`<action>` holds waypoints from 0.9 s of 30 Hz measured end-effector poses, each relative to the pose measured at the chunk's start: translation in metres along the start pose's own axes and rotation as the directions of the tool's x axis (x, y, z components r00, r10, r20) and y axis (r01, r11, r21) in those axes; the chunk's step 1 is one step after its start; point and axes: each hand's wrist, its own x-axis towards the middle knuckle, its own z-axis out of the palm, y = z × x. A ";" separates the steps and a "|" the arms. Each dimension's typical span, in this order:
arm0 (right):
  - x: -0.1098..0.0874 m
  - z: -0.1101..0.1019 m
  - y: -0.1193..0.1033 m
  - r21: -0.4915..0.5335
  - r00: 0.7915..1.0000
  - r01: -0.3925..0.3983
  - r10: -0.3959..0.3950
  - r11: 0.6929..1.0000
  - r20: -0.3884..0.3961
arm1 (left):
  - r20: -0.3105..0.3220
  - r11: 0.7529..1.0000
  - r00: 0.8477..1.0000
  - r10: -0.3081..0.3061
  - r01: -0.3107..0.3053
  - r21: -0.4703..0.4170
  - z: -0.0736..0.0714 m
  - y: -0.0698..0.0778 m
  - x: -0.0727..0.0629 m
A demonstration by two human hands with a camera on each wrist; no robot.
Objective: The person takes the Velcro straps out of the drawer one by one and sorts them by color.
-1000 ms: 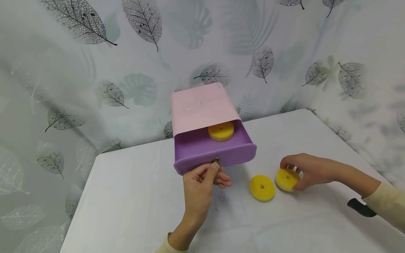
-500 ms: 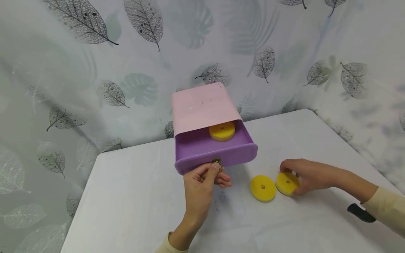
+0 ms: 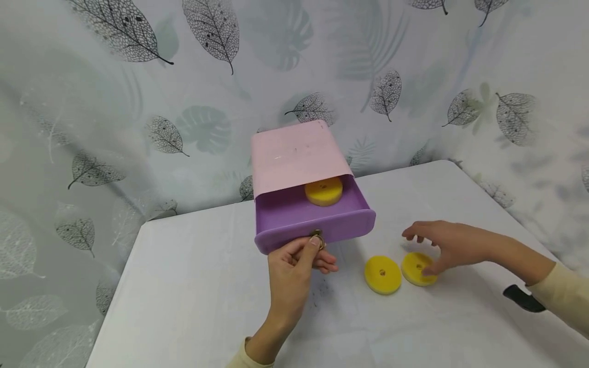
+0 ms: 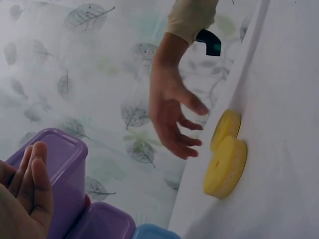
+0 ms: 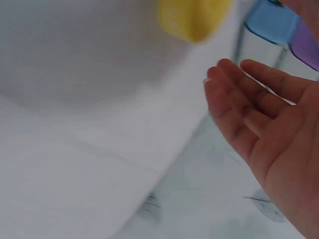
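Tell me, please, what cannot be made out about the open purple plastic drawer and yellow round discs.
Head: back of the purple drawer, hidden under the pink rectangular cover.
Head: part of the brass-coloured metal ring, hidden by the left hand.
Left wrist: side markings on the nearer yellow disc, too faint to read.
Right wrist: one yellow disc, blurred, cut off by the top edge.
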 end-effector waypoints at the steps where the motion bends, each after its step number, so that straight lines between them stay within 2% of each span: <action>1: 0.001 -0.008 -0.004 -0.008 0.999 0.012 -0.013 1.000 -0.030 | 0.001 1.000 1.000 0.000 0.000 0.000 0.000 0.000 0.000; 4: 0.005 -0.033 -0.019 -0.066 0.985 0.081 -0.090 0.995 -0.150 | 0.003 1.000 1.000 0.001 -0.001 0.001 -0.001 0.000 0.000; 8: 0.013 -0.061 -0.039 -0.196 0.935 0.161 -0.213 0.967 -0.283 | 0.000 1.000 1.000 0.005 -0.005 -0.003 -0.001 0.000 -0.001; 14: 0.026 -0.086 -0.068 -0.284 0.865 0.274 -0.365 0.919 -0.345 | 0.004 1.000 1.000 0.006 -0.006 -0.012 -0.001 -0.001 -0.001; 17: 0.031 -0.093 -0.083 -0.299 0.837 0.313 -0.411 0.901 -0.362 | 0.003 1.000 1.000 0.011 -0.011 -0.009 -0.001 0.000 -0.002; 22: 0.041 -0.098 -0.106 -0.297 0.821 0.345 -0.440 0.890 -0.364 | 0.002 1.000 1.000 0.022 -0.022 -0.005 0.000 0.001 -0.003; 25: 0.049 -0.098 -0.118 -0.273 0.830 0.369 -0.447 0.889 -0.334 | 0.006 1.000 1.000 0.023 -0.023 -0.007 0.000 0.002 -0.003; 27: 0.055 -0.098 -0.125 -0.258 0.845 0.376 -0.443 0.890 -0.300 | 0.011 1.000 1.000 0.018 -0.018 -0.008 0.001 0.002 -0.004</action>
